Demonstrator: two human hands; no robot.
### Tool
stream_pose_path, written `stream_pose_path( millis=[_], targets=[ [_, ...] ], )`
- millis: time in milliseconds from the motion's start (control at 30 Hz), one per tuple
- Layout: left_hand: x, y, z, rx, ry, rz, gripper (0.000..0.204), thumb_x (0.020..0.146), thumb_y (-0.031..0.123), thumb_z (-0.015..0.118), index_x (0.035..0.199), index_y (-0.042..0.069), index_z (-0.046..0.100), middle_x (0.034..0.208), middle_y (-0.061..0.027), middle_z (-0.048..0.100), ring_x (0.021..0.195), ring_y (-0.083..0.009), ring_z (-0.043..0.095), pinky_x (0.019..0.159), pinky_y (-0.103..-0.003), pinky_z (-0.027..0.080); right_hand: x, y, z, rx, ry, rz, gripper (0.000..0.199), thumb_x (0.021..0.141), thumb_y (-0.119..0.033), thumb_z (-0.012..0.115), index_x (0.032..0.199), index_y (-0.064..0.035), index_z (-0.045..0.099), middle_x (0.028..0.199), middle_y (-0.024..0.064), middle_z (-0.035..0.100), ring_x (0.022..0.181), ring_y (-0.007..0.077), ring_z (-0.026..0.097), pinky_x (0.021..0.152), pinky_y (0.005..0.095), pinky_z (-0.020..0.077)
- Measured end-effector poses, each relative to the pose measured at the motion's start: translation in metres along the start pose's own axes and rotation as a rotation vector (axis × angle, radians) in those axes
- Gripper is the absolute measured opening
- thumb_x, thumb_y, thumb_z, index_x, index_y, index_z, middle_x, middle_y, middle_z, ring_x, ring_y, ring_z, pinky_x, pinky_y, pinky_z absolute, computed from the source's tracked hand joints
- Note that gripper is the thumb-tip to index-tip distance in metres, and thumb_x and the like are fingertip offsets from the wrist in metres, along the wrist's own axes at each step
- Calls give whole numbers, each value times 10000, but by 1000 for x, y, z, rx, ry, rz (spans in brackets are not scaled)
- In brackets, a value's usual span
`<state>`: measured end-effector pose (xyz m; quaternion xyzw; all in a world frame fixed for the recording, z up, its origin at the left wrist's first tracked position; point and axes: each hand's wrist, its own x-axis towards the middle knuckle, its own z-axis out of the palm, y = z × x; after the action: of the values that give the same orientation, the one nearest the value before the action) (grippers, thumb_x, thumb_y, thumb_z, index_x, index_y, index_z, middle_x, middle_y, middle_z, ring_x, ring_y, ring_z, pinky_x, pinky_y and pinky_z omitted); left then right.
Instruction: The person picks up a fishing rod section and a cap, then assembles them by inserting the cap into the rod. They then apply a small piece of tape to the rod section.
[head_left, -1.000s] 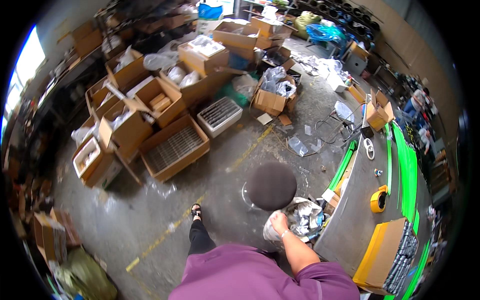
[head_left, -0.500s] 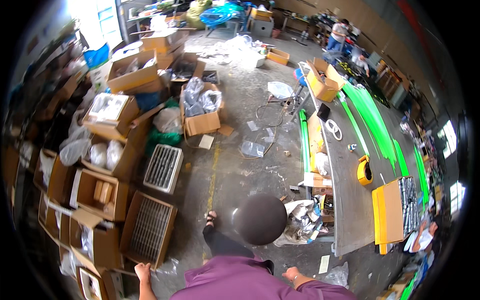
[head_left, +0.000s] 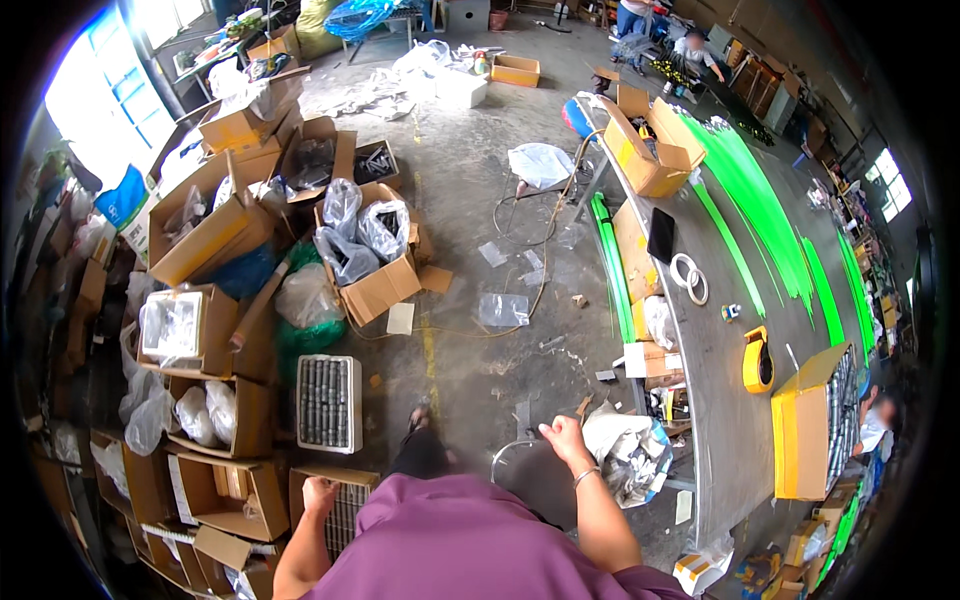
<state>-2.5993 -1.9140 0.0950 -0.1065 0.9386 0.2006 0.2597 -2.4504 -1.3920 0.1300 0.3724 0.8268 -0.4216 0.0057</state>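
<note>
My left hand (head_left: 319, 495) hangs low in a loose fist with nothing seen in it. Below it is a carton of gridded rows (head_left: 345, 520), and whether they touch I cannot tell. My right hand (head_left: 566, 440) is curled, the thumb pointing left, and appears to hold nothing. Around its wrist is a bracelet (head_left: 587, 476). The dark round stool seat (head_left: 540, 485) lies beneath and left of the right forearm, partly covered by my purple shirt (head_left: 480, 545). Near the right hand is a white sack (head_left: 622, 455) of crumpled scraps.
A long workbench (head_left: 712, 400) at right bears green strips (head_left: 760, 210), a phone (head_left: 661, 235), white rings (head_left: 689, 278), a yellow tape roll (head_left: 757, 360) and cartons. Stacked cartons (head_left: 215, 350) and a tray of dark cylinders (head_left: 329, 403) stand left. A hose (head_left: 545, 285) crosses the floor. People work beyond the bench.
My view has shifted, and the stool now sits lower and partly behind my shirt. Both hands are higher in the picture, the right one now over the stool's edge area.
</note>
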Motion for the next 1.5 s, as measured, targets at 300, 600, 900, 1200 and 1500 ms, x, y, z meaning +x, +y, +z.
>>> stream_pose_path(
  millis=[300,600,900,1200,1500],
  targets=[
    [202,259,-24,5,-3,284,472,818,435,593,690,-15,653,667,-248,585,662,-383,611,654,-453,457,-26,173,13,463,46,861,296,824,-298,640,678,-74,512,485,61,467,381,221,473,349,390,351],
    [276,653,-11,-121,-183,801,523,911,436,483,686,-29,563,653,-263,525,649,-431,540,608,-465,413,11,61,-20,461,82,1013,266,823,-301,629,692,-90,532,520,57,487,430,219,490,380,391,366],
    [298,880,13,-434,-237,1053,402,742,210,762,1002,19,520,826,-87,628,690,-169,551,636,-320,473,121,26,-60,459,149,898,237,822,-303,618,707,-106,551,555,54,508,479,217,506,410,393,381],
    [341,1085,32,-337,-230,1348,815,663,203,818,1304,19,350,1143,-184,600,1049,-286,587,889,-383,465,215,4,-136,345,239,863,211,821,-305,607,721,-123,570,591,51,528,528,215,523,441,394,396],
    [334,1336,134,-198,-373,1619,956,612,231,840,1353,7,279,1245,-203,537,1152,-338,522,953,-381,428,295,-55,-198,255,318,1004,189,820,-308,596,735,-139,590,626,48,549,577,214,540,471,395,411]
  ],
)
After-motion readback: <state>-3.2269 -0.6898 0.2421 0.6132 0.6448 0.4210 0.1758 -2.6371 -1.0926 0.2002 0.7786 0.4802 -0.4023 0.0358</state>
